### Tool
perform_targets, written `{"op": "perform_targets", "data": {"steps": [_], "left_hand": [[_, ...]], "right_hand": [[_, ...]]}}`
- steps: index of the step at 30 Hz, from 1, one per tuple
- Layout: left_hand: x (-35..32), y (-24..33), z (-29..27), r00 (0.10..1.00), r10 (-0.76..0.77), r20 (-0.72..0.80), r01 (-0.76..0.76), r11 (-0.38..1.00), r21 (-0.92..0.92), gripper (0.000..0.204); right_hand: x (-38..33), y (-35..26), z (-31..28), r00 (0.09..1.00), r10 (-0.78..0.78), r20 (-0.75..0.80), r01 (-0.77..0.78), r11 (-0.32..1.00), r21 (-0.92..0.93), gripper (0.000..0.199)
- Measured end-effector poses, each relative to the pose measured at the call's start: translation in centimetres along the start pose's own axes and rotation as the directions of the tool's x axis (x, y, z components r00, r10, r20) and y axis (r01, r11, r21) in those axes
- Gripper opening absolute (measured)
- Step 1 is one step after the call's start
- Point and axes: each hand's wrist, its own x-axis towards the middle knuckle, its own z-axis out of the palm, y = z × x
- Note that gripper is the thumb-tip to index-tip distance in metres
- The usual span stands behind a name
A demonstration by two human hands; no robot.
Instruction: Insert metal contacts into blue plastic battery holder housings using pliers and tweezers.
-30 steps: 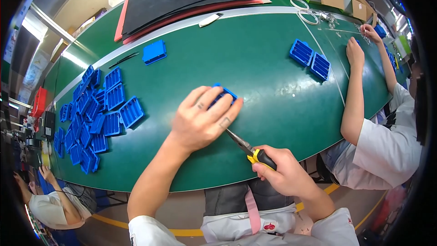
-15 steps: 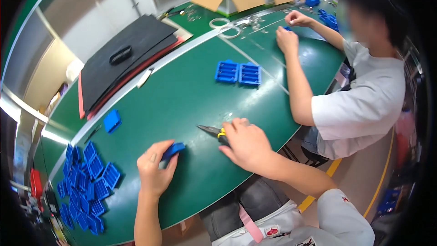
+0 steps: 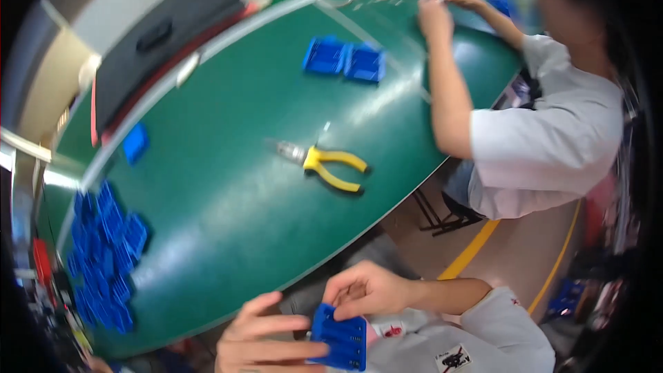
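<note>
Pliers [image 3: 324, 164] with yellow handles now lie let go on the green table [image 3: 228, 235], handles toward the seated co-worker, jaws toward the black mat, while half a second ago the right hand covered them there. Both hands have pulled back off the table's near edge: the left hand [image 3: 266, 338] and right hand [image 3: 369, 290] together grip a blue ribbed plastic part [image 3: 340, 338], fingers closed on its left side and upper corner. It sits below the table edge over the lap, long axis roughly level, ribbed face up.
</note>
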Motion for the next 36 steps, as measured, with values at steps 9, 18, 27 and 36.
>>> {"op": "perform_targets", "data": {"steps": [9, 18, 27, 36], "left_hand": [[-9.1, 0.1, 13.9, 0.343, -0.749, -0.567, 0.469, 0.659, -0.588, 0.065], [-10.0, -5.0, 15.1, 0.312, -0.778, -0.546, 0.625, 0.601, -0.498, 0.027], [-10.8, -6.0, 16.2, 0.305, -0.795, -0.523, 0.422, 0.606, -0.674, 0.060], [-9.0, -7.8, 18.0, 0.202, -0.776, -0.597, 0.214, 0.630, -0.747, 0.079]], "right_hand": [[0.7, 6.5, -2.1, 0.580, -0.806, -0.119, 0.419, 0.420, -0.805, 0.023], [0.6, 7.3, -4.3, 0.824, -0.521, -0.222, 0.268, 0.705, -0.657, 0.056], [2.2, 9.1, -3.9, 0.720, -0.589, -0.366, 0.212, 0.689, -0.693, 0.058], [2.5, 8.1, -3.5, 0.672, -0.639, -0.373, 0.211, 0.649, -0.731, 0.046]]}}
